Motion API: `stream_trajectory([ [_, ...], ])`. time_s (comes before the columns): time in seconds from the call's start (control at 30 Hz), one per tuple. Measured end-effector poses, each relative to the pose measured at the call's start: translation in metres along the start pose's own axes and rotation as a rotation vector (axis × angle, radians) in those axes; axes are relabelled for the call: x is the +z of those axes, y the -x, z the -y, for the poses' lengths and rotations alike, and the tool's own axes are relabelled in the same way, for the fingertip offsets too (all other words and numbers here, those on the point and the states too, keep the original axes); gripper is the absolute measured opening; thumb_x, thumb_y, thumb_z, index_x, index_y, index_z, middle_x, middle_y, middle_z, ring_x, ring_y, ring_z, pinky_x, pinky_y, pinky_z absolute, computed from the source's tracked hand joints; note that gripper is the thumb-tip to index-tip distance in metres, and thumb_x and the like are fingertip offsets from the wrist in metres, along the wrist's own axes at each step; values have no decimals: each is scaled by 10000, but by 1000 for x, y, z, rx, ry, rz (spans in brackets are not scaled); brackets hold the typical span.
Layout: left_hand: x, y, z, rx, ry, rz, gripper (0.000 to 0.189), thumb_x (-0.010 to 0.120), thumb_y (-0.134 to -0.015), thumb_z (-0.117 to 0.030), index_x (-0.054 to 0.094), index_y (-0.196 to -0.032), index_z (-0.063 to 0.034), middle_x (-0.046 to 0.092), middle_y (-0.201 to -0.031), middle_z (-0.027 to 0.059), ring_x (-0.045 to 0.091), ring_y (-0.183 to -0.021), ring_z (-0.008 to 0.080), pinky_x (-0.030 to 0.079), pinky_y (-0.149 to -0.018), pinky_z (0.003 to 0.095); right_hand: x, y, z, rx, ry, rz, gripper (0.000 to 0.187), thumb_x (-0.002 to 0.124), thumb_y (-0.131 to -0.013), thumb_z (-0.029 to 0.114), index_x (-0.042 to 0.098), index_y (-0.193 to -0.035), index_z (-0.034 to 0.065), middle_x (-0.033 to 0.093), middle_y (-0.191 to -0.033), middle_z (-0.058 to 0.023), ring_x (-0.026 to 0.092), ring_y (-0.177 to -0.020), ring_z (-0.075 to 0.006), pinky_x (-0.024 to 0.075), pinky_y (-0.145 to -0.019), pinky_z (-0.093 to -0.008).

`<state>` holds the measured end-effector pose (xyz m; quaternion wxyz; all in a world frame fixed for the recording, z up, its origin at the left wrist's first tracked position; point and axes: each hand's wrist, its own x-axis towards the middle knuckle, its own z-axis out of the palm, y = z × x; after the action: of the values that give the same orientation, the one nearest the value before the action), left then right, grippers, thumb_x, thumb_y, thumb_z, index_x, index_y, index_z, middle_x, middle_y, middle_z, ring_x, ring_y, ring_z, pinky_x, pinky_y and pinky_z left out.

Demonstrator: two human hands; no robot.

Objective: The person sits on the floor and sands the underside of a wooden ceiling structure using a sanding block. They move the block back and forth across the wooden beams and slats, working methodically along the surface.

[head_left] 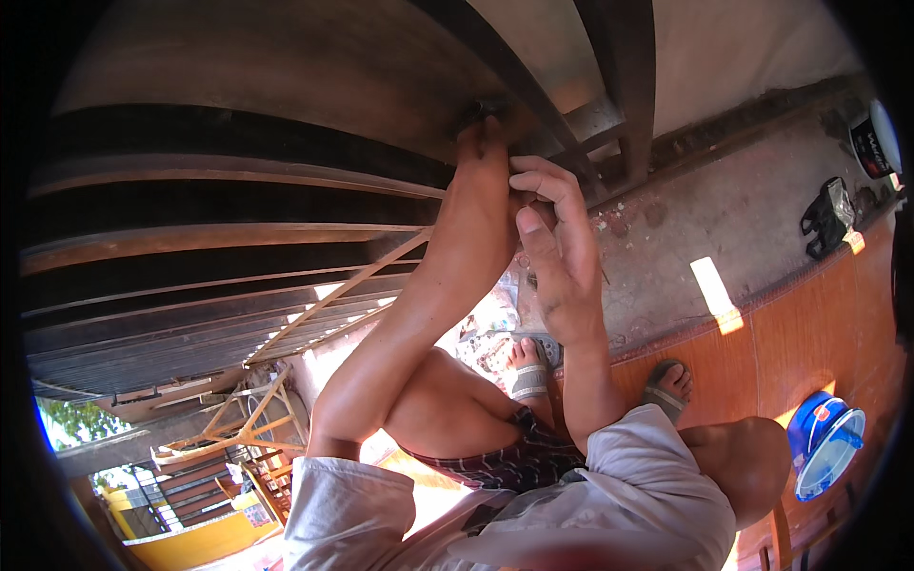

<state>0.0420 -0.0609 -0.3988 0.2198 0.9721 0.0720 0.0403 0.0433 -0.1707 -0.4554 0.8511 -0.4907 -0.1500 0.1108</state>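
Observation:
Stretched out between dark slats, my left hand [482, 139] reaches to the wall [321, 64] behind them; its fingertips meet a dark patch, and whatever they hold cannot be made out. My right hand [564, 235] is raised beside the left forearm, palm turned inward and fingers curled, with nothing visible in it. Above and to the right of the hands, dark bars [528, 78] run down to a frame near the floor. Long dark slats [235, 185] extend to the left.
A blue plastic bucket [821, 442] stands on orange tiles [785, 328] at the lower right. A black plastic bag [825, 218] and a dark paint bucket [872, 143] lie along the concrete strip [671, 235]. Wooden furniture frames [246, 432] are at the lower left. My sandalled feet [528, 367] are below.

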Motion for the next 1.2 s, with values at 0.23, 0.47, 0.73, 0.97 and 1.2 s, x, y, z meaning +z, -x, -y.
stream_trajectory([
  [0.23, 13, 11, 8, 12, 47, -105, 652, 503, -885, 50, 226, -1469, 140, 300, -1428, 367, 501, -1202, 552, 484, -983, 470, 15, -16, -24, 234, -651, 25, 643, 422, -999, 420, 445, -1424, -62, 483, -1454, -179, 434, -1367, -268, 277, -1162, -373],
  [0.47, -38, 41, -38, -100, 234, -90, 617, 523, -925, -53, 333, -1508, 14, 333, -1516, 267, 383, -1410, 388, 381, -1101, 417, 32, -56, -38, 99, -227, 25, 376, 472, -992, 111, 535, -1323, -55, 591, -1277, -172, 579, -1203, -221, 458, -1039, -337],
  [0.73, -34, 110, -56, 24, 511, 289, 331, 567, -873, 16, 667, -1189, 16, 602, -1304, 197, 628, -1151, 358, 534, -911, 407, 39, -77, -24, -121, 559, -102, 185, 610, -939, 108, 709, -951, -47, 667, -730, -193, 672, -625, -304, 519, -648, -355],
  [0.97, -31, 137, -51, 62, 546, 225, 370, 592, -817, 19, 652, -1182, 14, 628, -1246, 158, 636, -1072, 309, 515, -905, 408, 52, -78, -21, -84, 702, -201, 259, 722, -883, 175, 629, -775, -41, 618, -593, -148, 614, -525, -246, 477, -574, -346],
  [1.2, -32, 152, -45, 256, 599, 217, 475, 636, -804, -57, 592, -1274, -5, 589, -1301, 129, 587, -1102, 321, 477, -945, 430, 46, -55, -16, -208, 596, -219, 213, 704, -845, 63, 526, -924, -22, 642, -683, -168, 682, -625, -299, 529, -613, -383],
])
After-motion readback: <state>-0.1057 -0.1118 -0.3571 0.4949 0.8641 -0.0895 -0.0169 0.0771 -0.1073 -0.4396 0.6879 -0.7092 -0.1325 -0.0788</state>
